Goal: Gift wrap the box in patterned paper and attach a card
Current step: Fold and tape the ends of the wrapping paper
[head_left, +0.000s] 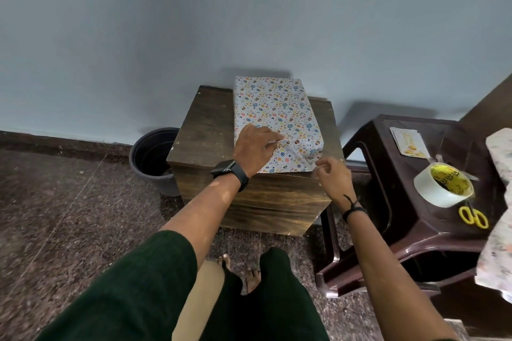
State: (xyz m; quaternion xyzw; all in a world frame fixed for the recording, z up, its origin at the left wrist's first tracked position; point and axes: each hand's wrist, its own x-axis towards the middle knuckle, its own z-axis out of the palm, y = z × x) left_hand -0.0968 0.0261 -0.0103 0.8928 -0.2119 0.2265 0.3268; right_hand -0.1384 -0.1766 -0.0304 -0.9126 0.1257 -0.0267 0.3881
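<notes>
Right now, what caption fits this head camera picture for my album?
Left hand presses the wrapped box on a wooden stand; right hand hovers beside it.

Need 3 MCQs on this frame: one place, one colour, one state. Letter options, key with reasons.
1. Where is the tape roll?
A. on the plastic stool
B. on the wooden cabinet
C. in the bucket

2. What colour are the scissors' handles?
A. red
B. yellow
C. black

3. What is the left hand doing?
A. hanging idle
B. holding the card
C. pressing on the wrapped box

Key: 1 A, the roll sits on the stool near the scissors. 2 B, both loops are yellow. 3 C, the hand lies on the box's near end; the right hand hovers beside it.
</notes>
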